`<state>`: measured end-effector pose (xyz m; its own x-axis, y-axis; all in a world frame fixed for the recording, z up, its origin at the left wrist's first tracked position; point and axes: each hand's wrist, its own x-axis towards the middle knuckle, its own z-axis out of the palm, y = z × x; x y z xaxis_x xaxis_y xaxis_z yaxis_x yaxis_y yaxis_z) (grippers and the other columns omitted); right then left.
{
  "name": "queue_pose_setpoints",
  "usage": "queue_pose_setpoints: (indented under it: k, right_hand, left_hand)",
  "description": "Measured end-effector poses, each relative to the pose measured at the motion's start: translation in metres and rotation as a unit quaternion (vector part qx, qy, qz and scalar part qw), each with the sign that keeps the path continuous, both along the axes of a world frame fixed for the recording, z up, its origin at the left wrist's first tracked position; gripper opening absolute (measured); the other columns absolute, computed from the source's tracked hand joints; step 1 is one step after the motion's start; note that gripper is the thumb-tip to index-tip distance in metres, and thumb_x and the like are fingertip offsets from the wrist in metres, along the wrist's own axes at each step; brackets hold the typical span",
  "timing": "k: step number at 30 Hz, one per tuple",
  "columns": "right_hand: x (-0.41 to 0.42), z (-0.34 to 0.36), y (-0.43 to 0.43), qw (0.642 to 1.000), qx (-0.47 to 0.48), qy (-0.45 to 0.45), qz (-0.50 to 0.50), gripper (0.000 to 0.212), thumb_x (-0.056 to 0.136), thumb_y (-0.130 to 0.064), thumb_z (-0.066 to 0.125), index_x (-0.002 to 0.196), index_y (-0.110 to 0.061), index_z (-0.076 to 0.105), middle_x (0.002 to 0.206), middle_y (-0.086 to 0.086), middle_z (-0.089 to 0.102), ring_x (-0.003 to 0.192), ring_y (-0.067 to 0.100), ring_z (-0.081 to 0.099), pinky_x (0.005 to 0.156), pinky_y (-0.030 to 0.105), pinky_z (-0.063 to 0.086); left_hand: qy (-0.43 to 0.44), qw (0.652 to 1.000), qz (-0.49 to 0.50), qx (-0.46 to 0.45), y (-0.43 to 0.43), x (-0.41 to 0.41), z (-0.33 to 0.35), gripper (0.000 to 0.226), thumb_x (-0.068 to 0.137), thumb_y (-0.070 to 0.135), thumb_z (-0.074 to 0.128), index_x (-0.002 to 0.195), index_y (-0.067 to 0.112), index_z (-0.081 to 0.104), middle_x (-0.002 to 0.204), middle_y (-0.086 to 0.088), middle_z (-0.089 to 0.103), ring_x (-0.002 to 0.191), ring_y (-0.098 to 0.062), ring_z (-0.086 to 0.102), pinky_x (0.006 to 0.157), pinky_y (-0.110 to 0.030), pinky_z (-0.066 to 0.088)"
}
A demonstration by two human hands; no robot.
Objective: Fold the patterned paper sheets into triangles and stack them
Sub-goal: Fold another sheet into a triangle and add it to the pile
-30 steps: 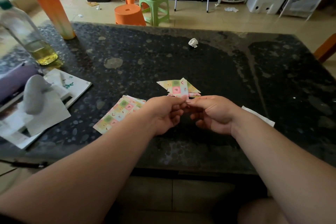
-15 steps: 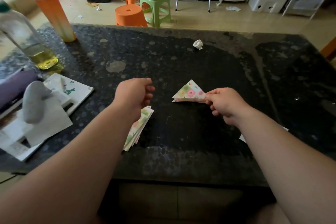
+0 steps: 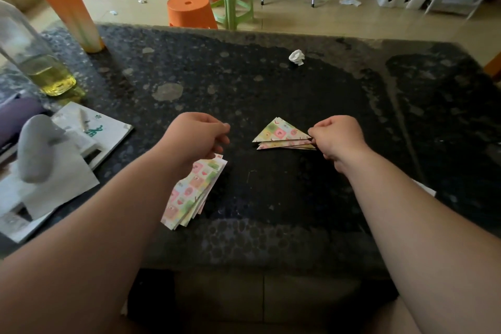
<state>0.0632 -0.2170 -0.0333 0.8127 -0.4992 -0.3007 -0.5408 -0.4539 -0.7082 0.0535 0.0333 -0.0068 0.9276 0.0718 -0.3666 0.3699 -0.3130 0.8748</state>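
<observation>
Lying on the tabletop (image 3: 271, 84) right of centre, pinched at the right tip by curled fingers (image 3: 315, 135) of the right hand (image 3: 339, 141): folded triangles (image 3: 282, 133), layers slightly fanned along the near edge. Might skew further if dragged on release. Cannot tell whether the left hand (image 3: 198, 138), curled over the far end of the unfolded patterned sheets (image 3: 193, 192) at near left, actually grips them; if loosely held, could let that fanned pile slide apart.
</observation>
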Motion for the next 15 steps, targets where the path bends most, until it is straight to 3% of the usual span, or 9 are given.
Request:
queue_pose_setpoints:
  k: [6, 10, 12, 15]
  right_hand:
    - [-0.012, 0.009, 0.008, 0.996, -0.027, -0.017, 0.081, 0.009, 0.094, -0.022, 0.07, 0.085, -0.02, 0.074, 0.088, -0.002, 0.069, 0.082, 0.013, 0.062, 0.062, 0.028, 0.048]
    - [-0.025, 0.01, 0.027, 0.987, -0.016, -0.001, 0.16, 0.011, 0.093, -0.022, 0.07, 0.085, -0.016, 0.075, 0.088, 0.004, 0.073, 0.087, 0.02, 0.068, 0.075, 0.036, 0.057]
    - [-0.033, 0.009, 0.041, 0.98, -0.015, 0.008, 0.199, 0.015, 0.09, -0.025, 0.073, 0.088, -0.01, 0.076, 0.09, 0.007, 0.075, 0.09, 0.023, 0.069, 0.08, 0.038, 0.056]
    - [-0.043, 0.01, 0.068, 0.964, -0.016, 0.011, 0.266, 0.011, 0.091, -0.025, 0.074, 0.087, -0.015, 0.076, 0.087, 0.0, 0.074, 0.091, 0.016, 0.068, 0.07, 0.026, 0.05]
  left_hand:
    - [0.0, 0.986, -0.072, 0.15, 0.006, -0.014, 0.001, 0.014, 0.094, 0.021, 0.069, 0.086, 0.011, 0.074, 0.082, -0.004, 0.076, 0.071, -0.017, 0.067, 0.058, -0.029, 0.052]
    - [-0.038, 0.951, -0.086, 0.295, 0.028, -0.021, 0.009, 0.008, 0.089, 0.023, 0.075, 0.084, 0.016, 0.074, 0.085, -0.002, 0.072, 0.071, -0.015, 0.063, 0.055, -0.025, 0.044]
    - [-0.037, 0.923, -0.082, 0.374, 0.042, -0.026, 0.007, 0.017, 0.086, 0.031, 0.078, 0.096, 0.019, 0.072, 0.103, -0.002, 0.07, 0.084, -0.017, 0.06, 0.068, -0.029, 0.047]
    - [0.015, 0.883, -0.116, 0.455, 0.054, -0.038, -0.008, 0.063, 0.078, 0.053, 0.081, 0.13, 0.025, 0.059, 0.132, -0.009, 0.053, 0.121, -0.03, 0.049, 0.099, -0.045, 0.047]
